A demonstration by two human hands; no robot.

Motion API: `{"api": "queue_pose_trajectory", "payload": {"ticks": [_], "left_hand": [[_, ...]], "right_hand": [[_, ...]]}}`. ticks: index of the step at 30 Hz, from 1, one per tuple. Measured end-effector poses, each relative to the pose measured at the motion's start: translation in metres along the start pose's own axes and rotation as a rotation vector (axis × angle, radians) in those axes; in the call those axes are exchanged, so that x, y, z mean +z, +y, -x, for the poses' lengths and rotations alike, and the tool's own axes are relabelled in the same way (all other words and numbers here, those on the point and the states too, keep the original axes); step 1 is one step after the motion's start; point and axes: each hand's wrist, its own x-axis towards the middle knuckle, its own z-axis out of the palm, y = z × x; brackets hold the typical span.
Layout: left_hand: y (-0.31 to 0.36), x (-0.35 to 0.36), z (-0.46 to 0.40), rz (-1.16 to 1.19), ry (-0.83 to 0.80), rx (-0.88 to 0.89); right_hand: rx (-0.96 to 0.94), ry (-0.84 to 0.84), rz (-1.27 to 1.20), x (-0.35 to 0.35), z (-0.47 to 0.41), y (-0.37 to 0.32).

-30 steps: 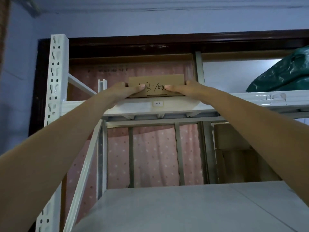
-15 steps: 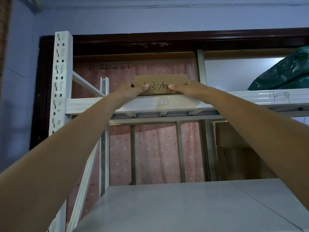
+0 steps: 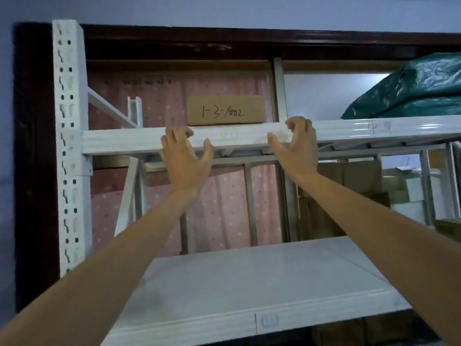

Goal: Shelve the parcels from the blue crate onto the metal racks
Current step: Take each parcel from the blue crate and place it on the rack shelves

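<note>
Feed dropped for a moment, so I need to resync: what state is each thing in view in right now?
Cardboard box: upright on the top shelf, marked 1-3-1002, nothing gripping it.
Left hand: empty, fingers loosely curled, in front of the shelf's front rail.
Right hand: empty, fingers loosely curled, in front of the same rail.
Green bag: lying on the top shelf, far right.

Parcel (image 3: 225, 110) on upper shelf (image 3: 124, 141)

We see a brown cardboard parcel (image 3: 225, 110) marked "1-3-1802" standing at the front edge of the top shelf (image 3: 124, 141). Our left hand (image 3: 185, 156) and right hand (image 3: 295, 148) hover before that edge, fingers loosely curled, holding nothing. A green bag (image 3: 414, 91) lies toward the shelf's right end.
</note>
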Motion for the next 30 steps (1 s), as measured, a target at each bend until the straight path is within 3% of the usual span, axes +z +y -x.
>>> {"api": "queue_pose_trajectory", "payload": {"ticks": [4, 9, 13, 17, 30], "left_hand": [[0.017, 0.012, 0.061, 0.075, -0.225, -0.091], [0.056, 0.026, 0.122, 0.031, -0.778, -0.2], [0.115, 0.036, 0.164, 0.017, -1.063, -0.245], [0.196, 0.048, 0.223, 0.072, -1.202, -0.245], [0.454, 0.09, 0.427, 0.196, -1.469, -0.287]], "right_hand": [[0.079, -0.144, 0.029, -0.023, 0.052, 0.033], [0.293, -0.513, 0.102, -0.076, 0.111, 0.081], [0.426, -0.721, 0.164, -0.141, 0.145, 0.12], [0.504, -0.829, 0.195, -0.231, 0.171, 0.159], [0.697, -0.884, 0.414, -0.534, 0.229, 0.288]]}}
